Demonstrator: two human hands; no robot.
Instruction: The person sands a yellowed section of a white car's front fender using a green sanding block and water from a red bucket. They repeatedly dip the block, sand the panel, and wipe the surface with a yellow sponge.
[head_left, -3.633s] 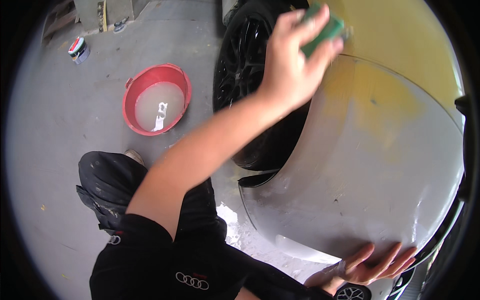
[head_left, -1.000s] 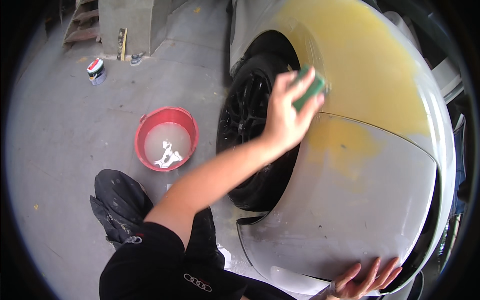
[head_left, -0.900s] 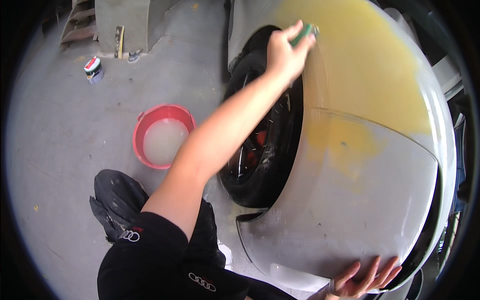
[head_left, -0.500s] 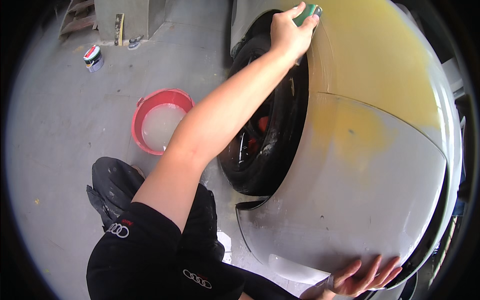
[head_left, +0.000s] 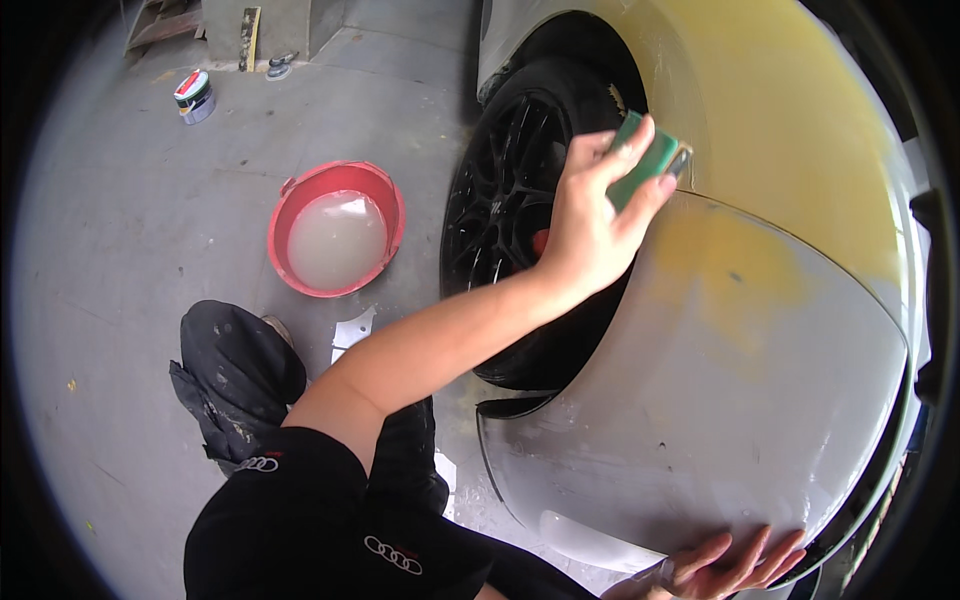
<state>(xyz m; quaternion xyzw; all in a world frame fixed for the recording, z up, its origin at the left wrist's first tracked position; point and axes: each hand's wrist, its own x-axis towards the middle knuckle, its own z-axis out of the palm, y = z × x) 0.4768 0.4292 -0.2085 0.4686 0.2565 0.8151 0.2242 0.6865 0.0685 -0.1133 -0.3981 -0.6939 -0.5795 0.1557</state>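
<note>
Left hand (head_left: 600,208) gripping green block (head_left: 643,165), nearer seam (head_left: 800,241)

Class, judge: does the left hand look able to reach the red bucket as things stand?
Probably yes: the red bucket stands open near the left forearm, nothing visible between, though the left hand holds a green block.
</note>
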